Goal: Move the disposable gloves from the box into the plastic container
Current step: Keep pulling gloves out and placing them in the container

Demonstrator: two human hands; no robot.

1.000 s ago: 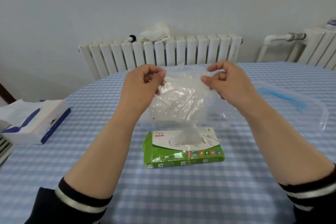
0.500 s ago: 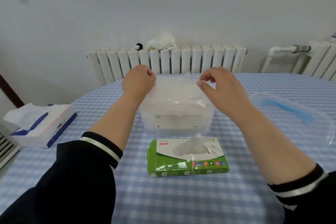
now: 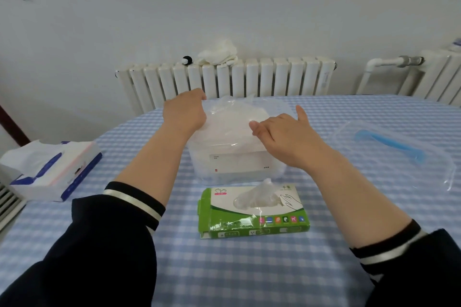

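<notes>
The plastic container (image 3: 239,157) stands on the blue checked table (image 3: 249,269), its top open, long axis running left to right, labelled front wall toward the camera. The green glove box (image 3: 253,212) lies flat just in front of it, apart from it, long axis also left to right; a crumpled glove (image 3: 259,197) sticks up through the box's top opening. Bare cloth shows between box and near table edge, and on both sides of the box.

The left hand (image 3: 185,113) sits at the container's far-left corner, knuckles up, fingers curled down over a sheet of clear gloves (image 3: 229,122) — it pinches the film at that corner. The right hand (image 3: 287,132) lies over the container's right half, palm down, fingers straight and relaxed on the film, thumb raised (no grip evident on this side). The gloves are spread across the container's top, with a white stack visible below them inside.

To the right, well apart from the container, lies a clear lid (image 3: 399,154) with a blue strip. At the left table edge — a tissue pack (image 3: 52,169). Behind the table stands a white radiator (image 3: 224,80) with a white cloth (image 3: 219,55) on top.
</notes>
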